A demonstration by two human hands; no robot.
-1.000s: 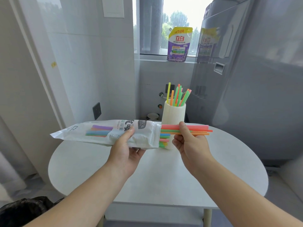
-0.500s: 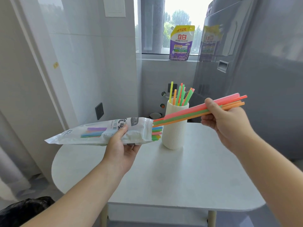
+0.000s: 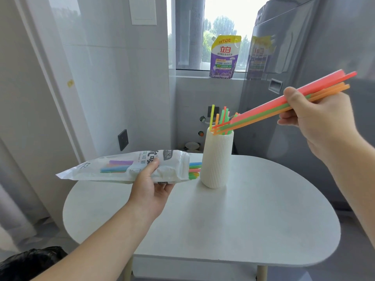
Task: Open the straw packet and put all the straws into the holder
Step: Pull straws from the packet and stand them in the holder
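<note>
Head view: task partway complete, the person's right hand (image 3: 316, 120) gripping a straw bundle (image 3: 261, 112) with its tips at the holder (image 3: 217, 161) mouth, standing straws (image 3: 223, 117) inside, the left hand (image 3: 150, 185) clasping the opened packet (image 3: 172, 166) with remaining straws (image 3: 195, 164) protruding.

I get bright daylight from the window (image 3: 211, 33) — blown out; soft shadows on the table (image 3: 243, 220); edges bowed, slightly blurred.

White oval table (image 3: 243, 230) near centre; pale tiled wall (image 3: 101, 78) left w/ dark socket (image 3: 123, 139); window (image 3: 223, 23) far, bright daylight, trees outside; purple pouch (image 3: 224, 57) on sill; tall grey appliance (image 3: 324, 47) right; black bag (image 3: 30, 262) near left, low down.
</note>
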